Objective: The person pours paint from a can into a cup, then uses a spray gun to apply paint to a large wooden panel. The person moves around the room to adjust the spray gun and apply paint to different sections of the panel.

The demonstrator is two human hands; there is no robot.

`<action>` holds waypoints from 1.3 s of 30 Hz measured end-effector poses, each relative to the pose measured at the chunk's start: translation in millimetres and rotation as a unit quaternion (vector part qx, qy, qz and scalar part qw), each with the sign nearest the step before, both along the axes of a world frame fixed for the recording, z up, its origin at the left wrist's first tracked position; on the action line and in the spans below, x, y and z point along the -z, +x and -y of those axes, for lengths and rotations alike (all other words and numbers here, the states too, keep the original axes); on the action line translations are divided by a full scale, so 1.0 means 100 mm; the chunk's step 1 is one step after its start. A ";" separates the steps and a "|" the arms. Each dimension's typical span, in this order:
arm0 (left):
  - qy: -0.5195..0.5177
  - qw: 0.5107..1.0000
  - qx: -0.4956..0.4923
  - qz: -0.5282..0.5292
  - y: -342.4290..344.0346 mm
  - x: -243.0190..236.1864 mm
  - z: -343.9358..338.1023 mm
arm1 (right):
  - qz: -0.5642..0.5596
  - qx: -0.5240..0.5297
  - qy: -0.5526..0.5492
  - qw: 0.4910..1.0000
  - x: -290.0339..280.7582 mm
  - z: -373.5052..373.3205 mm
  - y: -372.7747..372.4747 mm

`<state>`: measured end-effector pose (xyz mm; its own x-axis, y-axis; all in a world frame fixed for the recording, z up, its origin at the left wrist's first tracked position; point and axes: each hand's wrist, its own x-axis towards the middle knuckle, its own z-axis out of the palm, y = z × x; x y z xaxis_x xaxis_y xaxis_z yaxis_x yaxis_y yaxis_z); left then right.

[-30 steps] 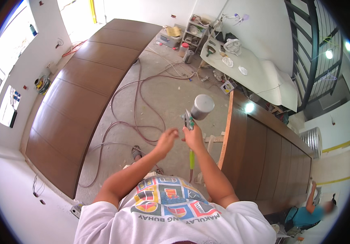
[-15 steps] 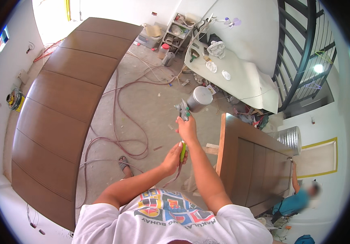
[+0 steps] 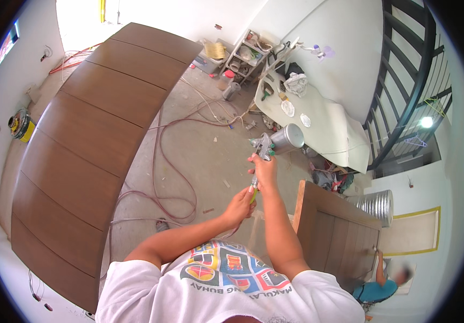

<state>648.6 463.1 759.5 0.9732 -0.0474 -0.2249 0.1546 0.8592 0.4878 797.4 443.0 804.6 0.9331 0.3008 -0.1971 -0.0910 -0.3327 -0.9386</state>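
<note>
My right hand [image 3: 266, 172] is wrapped round the handle of a metal spray gun [image 3: 264, 145]. Its silver paint cup [image 3: 288, 138] leans over to the right of the gun. Just below, my left hand [image 3: 240, 207] is closed on the yellow-green hose connector [image 3: 254, 195] at the bottom of the handle. From there a hose runs down toward my shirt. A large brown grooved door panel [image 3: 92, 134] lies to the left of both hands, apart from the gun.
A reddish hose [image 3: 159, 145] loops over the floor. At the back are a small shelf [image 3: 248, 54] and a white-covered table [image 3: 323, 126] with brushes. On the right, a co-worker [image 3: 374, 290] reaches toward another brown door [image 3: 339, 226]. Black stair railings [image 3: 404, 81] rise far right.
The spray gun and both hands have shifted right, and the paint cup has tipped further over to the right. The view has turned a little. Both hands keep their hold.
</note>
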 end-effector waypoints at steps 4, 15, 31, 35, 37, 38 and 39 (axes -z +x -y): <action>0.034 0.997 -0.012 0.065 0.49 0.08 -0.18 | 0.026 -0.014 0.047 0.998 -0.02 -0.26 0.47; 0.664 0.676 0.198 -0.251 0.65 3.35 -0.72 | 0.110 -0.146 0.022 0.983 -0.56 -1.06 3.15; 0.584 0.641 0.080 -0.492 0.67 2.58 -1.11 | 0.074 -0.196 0.012 0.978 -0.88 -1.18 5.07; 0.558 0.674 -0.075 -0.478 1.94 2.38 -1.79 | 0.111 -0.197 0.016 0.974 -1.00 -1.46 5.34; 0.562 0.690 -0.133 -0.436 2.43 2.41 -2.22 | 0.118 -0.206 0.042 0.970 -1.06 -1.64 5.38; 0.528 0.718 -0.175 -0.418 2.71 2.34 -2.47 | 0.126 -0.207 0.056 0.969 -1.12 -1.72 5.35; 0.491 0.743 -0.217 -0.401 2.95 2.26 -2.72 | 0.124 -0.218 0.060 0.966 -1.15 -1.83 5.34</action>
